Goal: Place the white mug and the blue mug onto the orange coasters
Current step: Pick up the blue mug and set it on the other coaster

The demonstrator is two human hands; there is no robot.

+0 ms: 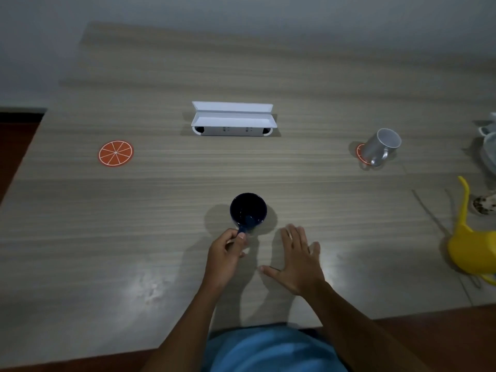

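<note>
- The blue mug point(248, 212) stands upright on the bench point(80, 224), near the person.
- The left hand point(227, 255) pinches its handle at 6 o'clock.
- The right hand point(298, 260) lies flat with fingers spread, just beside the mug at 4 o'clock.
- The white mug point(381, 147) stands on a coaster point(361, 154) at 2 o'clock.
- The other coaster point(116, 153) is bare, at 10 o'clock.
- A white box point(233, 119) sits at 12 o'clock.
</note>
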